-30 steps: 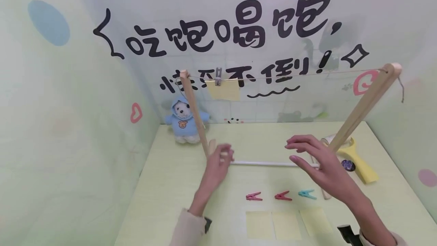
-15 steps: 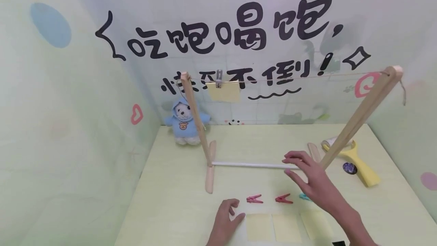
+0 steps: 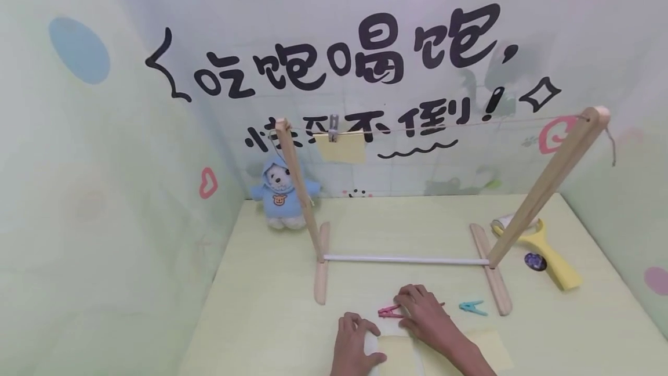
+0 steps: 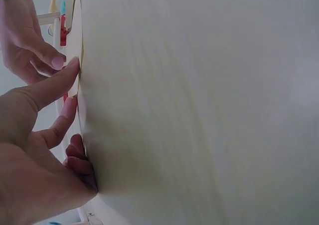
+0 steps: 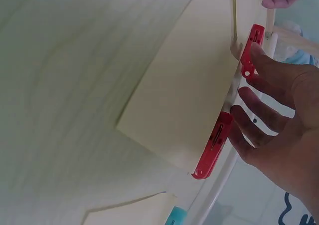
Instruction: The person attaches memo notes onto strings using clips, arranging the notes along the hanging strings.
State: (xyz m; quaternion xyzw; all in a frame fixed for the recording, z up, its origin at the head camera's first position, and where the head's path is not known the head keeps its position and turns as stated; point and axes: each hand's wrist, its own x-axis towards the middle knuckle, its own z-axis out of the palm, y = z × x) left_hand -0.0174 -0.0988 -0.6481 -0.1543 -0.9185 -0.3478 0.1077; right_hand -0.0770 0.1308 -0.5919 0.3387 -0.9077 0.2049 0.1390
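Note:
In the head view, my right hand [image 3: 428,318] pinches the handle end of a pink clothespin [image 3: 386,311] lying on the table, thumb on one side and index finger on the other. My left hand [image 3: 354,344] rests at the left edge of the leftmost yellow sticky note [image 3: 396,357], thumb and index finger apart at its edge. A red clothespin [image 5: 213,147] lies under my right hand, mostly hidden in the head view. The middle note [image 5: 174,85] lies beside it, and a teal clothespin [image 3: 473,307] lies farther right, above another note [image 3: 494,348].
A wooden frame [image 3: 548,187] with a white crossbar [image 3: 407,259] stands behind. On its string hangs a yellow note [image 3: 344,147] under a grey clip [image 3: 333,127]. A plush toy [image 3: 282,196] sits back left; a yellow-handled roller [image 3: 558,263] and a purple disc [image 3: 535,261] lie right.
My left hand came down from the frame's left foot to the leftmost note. My right hand left the frame's right side, moving down and left to pinch the pink clothespin.

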